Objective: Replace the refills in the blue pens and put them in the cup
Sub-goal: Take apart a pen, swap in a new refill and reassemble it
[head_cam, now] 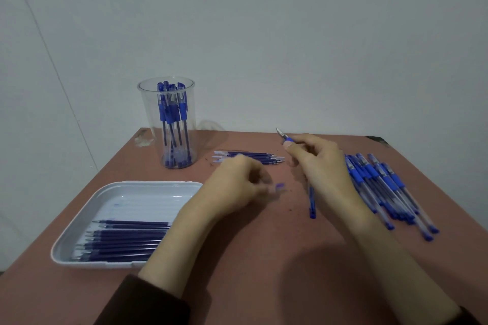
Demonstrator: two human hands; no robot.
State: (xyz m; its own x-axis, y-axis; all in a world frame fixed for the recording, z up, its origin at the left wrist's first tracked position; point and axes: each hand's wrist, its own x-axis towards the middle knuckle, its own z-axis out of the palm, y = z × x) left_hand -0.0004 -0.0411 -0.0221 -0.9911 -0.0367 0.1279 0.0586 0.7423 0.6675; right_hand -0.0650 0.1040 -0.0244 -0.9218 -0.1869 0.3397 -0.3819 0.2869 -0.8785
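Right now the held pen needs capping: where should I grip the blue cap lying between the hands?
Pinch the blue cap across its long sides near its near end, from above: it lies flat, lengthwise toward you, its far end beside the right hand.

Blue pens [383, 187], clear cup [169, 113], white tray [79, 232], reddish-brown table [264, 258].

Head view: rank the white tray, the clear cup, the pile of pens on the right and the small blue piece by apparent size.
1. white tray
2. pile of pens and clear cup: close; the cup stands farther off, so unranked
3. small blue piece
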